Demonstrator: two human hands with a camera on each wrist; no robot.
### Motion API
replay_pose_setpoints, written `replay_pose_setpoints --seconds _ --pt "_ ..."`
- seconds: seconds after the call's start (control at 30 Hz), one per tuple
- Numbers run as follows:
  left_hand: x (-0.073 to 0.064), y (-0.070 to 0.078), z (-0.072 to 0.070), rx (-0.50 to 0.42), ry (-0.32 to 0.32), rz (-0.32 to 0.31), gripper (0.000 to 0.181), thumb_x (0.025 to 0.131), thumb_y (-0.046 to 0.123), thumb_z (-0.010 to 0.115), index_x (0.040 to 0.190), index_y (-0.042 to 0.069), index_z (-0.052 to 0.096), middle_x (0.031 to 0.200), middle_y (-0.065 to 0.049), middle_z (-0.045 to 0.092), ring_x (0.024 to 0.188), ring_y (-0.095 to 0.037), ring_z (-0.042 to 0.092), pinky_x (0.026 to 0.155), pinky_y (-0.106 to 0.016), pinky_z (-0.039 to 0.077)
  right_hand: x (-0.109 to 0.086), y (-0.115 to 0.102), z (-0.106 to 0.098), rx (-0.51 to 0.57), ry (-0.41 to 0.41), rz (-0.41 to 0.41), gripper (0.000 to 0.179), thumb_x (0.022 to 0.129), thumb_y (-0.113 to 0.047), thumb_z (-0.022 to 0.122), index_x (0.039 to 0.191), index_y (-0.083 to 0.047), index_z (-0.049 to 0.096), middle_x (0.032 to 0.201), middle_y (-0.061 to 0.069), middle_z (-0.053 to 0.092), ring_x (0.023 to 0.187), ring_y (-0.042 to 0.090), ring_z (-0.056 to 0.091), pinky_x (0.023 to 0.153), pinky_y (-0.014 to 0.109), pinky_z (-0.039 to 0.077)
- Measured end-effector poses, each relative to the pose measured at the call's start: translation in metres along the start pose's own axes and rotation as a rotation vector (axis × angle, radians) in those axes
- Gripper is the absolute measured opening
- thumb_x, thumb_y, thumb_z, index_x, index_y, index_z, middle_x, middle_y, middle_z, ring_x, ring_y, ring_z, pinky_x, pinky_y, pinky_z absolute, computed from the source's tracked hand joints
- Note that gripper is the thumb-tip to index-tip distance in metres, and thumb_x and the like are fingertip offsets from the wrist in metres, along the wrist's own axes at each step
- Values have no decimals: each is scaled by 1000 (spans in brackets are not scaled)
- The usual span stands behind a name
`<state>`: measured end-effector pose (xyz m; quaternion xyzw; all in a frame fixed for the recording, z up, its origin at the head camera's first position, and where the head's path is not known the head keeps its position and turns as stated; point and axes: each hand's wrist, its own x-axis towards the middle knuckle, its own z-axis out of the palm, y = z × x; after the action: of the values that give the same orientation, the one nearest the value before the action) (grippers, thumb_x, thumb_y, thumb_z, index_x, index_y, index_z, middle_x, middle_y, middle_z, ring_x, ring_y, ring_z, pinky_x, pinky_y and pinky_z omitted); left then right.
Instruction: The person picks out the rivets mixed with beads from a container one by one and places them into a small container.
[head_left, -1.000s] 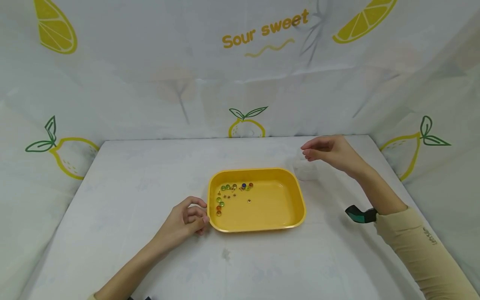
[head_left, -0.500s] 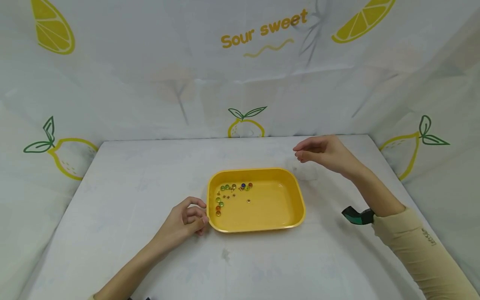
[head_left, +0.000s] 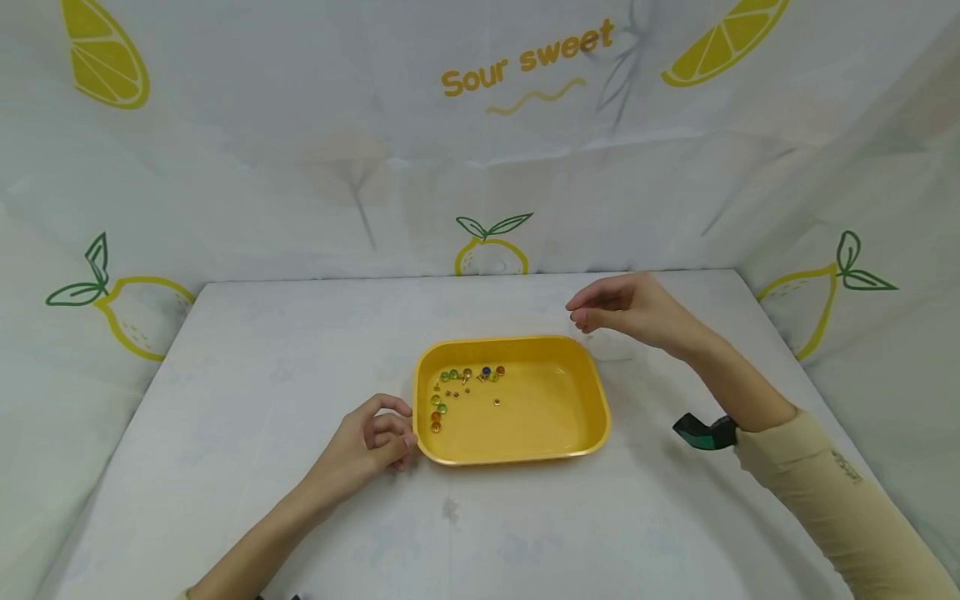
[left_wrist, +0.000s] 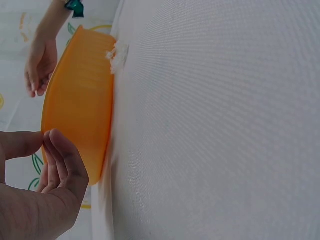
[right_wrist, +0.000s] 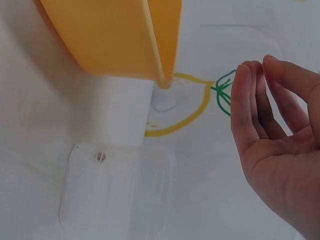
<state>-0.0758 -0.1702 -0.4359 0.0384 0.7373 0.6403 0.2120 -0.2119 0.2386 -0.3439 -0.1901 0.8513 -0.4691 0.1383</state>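
A yellow tray [head_left: 540,433] sits on the white table. Along its left and back walls lie several glass marbles [head_left: 442,409] in green, orange and blue. Tiny gold-coloured pieces [head_left: 456,395] are scattered among them, too small to identify. My left hand [head_left: 363,446] rests with loosely curled fingers against the tray's left outer wall. Past the tray's back right corner hovers my right hand [head_left: 626,312], fingers bent toward the thumb and nothing visible between them. Below it stands a clear plastic box [right_wrist: 120,200] with a small brownish piece [right_wrist: 101,157] inside.
Behind the table hangs a white cloth [head_left: 300,183] with lemon drawings. A black and green wrist device [head_left: 705,432] juts from the right forearm. Table surface [head_left: 247,375] stretches left of the tray, and a grey smudge [head_left: 450,508] marks it in front.
My right hand has shifted left above the clear box, toward the tray's back right corner. The left hand, the tray and its contents look the same.
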Motion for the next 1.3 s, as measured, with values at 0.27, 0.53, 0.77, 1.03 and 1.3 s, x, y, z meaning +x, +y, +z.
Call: replay_pose_setpoints --seconds 0.27,0.53,0.77,1.03,1.3 --pt "1 -1 0 3 -3 14 42 100 9 71 133 -2 47 100 -19 70 76 -16 67 74 -26 62 7 -4 14 27 -76 8 20 101 -18 77 117 -7 79 109 15 79 97 29 77 91 28 65" --pt "1 -2 0 4 -3 14 42 100 9 71 133 -2 47 101 -19 70 76 -16 67 74 -26 62 16 -6 33 29 -143 8 21 99 -13 78 118 -3 79 114 24 78 102 41 77 93 36 67" --pt "1 0 0 10 1 11 42 100 8 71 133 -2 47 101 -20 70 77 -17 67 74 -26 62 25 -8 49 28 -223 -29 23 101 -12 76 120 1 77 120 27 77 100 36 78 92 27 65" --pt "0 0 0 9 2 10 42 100 8 71 133 -2 47 100 -19 70 76 -16 67 73 -26 62 32 -14 63 42 -312 -10 25 100 -10 76 121 4 75 119 30 76 95 21 75 91 24 64" --pt "0 -1 -1 4 2 7 43 100 9 72 133 -2 48 101 -19 70 77 -17 67 74 -26 62 37 -13 74 39 -370 -44 24 100 -7 75 120 6 75 115 27 78 97 30 76 90 25 65"
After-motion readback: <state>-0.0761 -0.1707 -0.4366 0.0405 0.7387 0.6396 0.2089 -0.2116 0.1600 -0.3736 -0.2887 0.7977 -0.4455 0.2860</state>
